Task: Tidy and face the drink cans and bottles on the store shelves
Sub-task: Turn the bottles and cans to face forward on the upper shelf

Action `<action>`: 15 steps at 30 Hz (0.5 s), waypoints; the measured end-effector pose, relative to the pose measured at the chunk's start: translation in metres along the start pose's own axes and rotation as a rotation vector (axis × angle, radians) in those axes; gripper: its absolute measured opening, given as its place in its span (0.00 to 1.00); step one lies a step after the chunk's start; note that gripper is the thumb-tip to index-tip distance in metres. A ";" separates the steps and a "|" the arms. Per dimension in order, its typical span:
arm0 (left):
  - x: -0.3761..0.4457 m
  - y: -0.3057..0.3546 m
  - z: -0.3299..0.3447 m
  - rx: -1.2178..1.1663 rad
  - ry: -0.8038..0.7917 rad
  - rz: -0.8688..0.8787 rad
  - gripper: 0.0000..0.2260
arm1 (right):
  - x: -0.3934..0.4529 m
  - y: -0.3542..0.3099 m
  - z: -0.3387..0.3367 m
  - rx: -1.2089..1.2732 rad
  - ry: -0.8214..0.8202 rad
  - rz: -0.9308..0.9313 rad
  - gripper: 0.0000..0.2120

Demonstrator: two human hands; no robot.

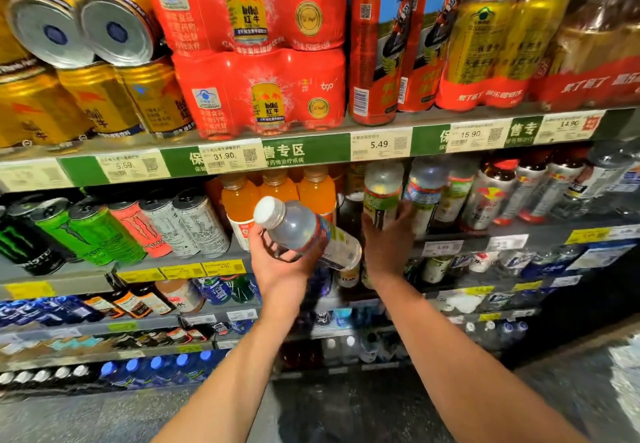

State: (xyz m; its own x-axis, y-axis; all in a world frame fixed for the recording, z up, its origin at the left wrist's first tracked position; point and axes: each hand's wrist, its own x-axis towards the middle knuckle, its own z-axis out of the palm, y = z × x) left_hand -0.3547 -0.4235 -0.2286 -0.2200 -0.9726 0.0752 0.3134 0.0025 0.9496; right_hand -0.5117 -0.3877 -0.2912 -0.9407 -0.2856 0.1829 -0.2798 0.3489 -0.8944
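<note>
Two hands are up at the 2nd shelf (221, 262). Left hand (282, 262) is wrapped round a clear bottle (308, 233), held off the shelf, tilted w/ its white cap up-left and base toward the right hand. Right hand (388, 245) is spread open, palm to the shelf, holding nothing; fingertips reach the green-label bottle (381, 196) and its neighbour, though contact is hard to confirm thru the blur.

Judged step: clearing or steadying a slot beside the orange bottles (277, 189) so the held one can go back in, label out.

Risks:
- Right hand pushes high on tall, narrow bottles; a shove near the shoulder could tip one back and domino the row behind.
- Left grip sits mid-body on smooth plastic and the bottle is slanted; it may slip while attention is on the other hand.
- Base could clip the shelf lip or the orange row going in, knocking fronts out of line.
</note>
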 end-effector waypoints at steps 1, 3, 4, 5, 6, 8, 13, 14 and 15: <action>0.003 0.001 -0.004 -0.023 -0.005 -0.035 0.37 | -0.003 -0.003 0.000 0.004 -0.015 0.019 0.40; 0.008 0.002 -0.010 0.034 -0.034 -0.050 0.35 | -0.002 0.000 0.001 0.028 -0.029 0.006 0.42; 0.010 -0.001 -0.012 0.061 -0.048 -0.039 0.33 | 0.000 0.002 0.001 0.051 -0.033 -0.017 0.42; 0.012 -0.003 -0.015 0.073 -0.052 -0.039 0.34 | 0.001 0.003 0.000 0.054 -0.041 -0.046 0.41; 0.013 -0.005 -0.016 0.074 -0.054 -0.044 0.34 | 0.004 0.006 0.000 0.044 -0.054 -0.089 0.39; 0.013 -0.007 -0.017 0.096 -0.057 -0.026 0.35 | 0.004 0.005 -0.002 0.057 -0.130 -0.121 0.33; 0.004 -0.004 -0.008 0.126 -0.056 -0.041 0.37 | 0.007 0.002 -0.004 0.066 -0.381 -0.087 0.31; 0.002 -0.004 -0.004 0.124 -0.045 -0.046 0.37 | 0.010 0.003 -0.006 0.060 -0.423 -0.092 0.31; -0.001 -0.004 0.000 0.117 -0.030 -0.052 0.37 | 0.013 0.004 -0.011 0.055 -0.452 -0.100 0.29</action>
State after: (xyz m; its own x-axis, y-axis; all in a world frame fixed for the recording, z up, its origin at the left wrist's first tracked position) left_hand -0.3555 -0.4223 -0.2321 -0.2617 -0.9646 0.0320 0.1908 -0.0192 0.9814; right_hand -0.5269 -0.3804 -0.2878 -0.7287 -0.6798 0.0837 -0.3426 0.2559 -0.9039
